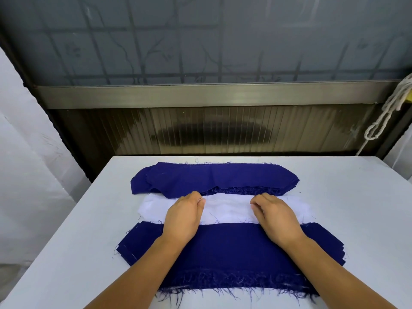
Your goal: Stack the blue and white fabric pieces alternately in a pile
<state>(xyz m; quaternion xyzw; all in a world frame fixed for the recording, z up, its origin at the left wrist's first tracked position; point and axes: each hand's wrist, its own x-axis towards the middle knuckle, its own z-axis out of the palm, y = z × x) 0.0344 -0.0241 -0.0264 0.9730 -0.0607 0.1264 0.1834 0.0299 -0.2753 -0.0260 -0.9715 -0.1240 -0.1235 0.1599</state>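
The near blue fabric stack (229, 248), frayed along its 6 o'clock edge, lies under both forearms. Just beyond it, toward 12 o'clock, the left hand (182, 216) and right hand (276, 216) rest on the white fabric pieces (227, 208), fingers curled, each seemingly pinching the top white layer. Farther toward 12 o'clock lies a second blue fabric pile (214, 178). All sit on a white table (66, 241); behind stands a ribbed glass panel (211, 130), with a white rope (388, 112) hanging at 2 o'clock
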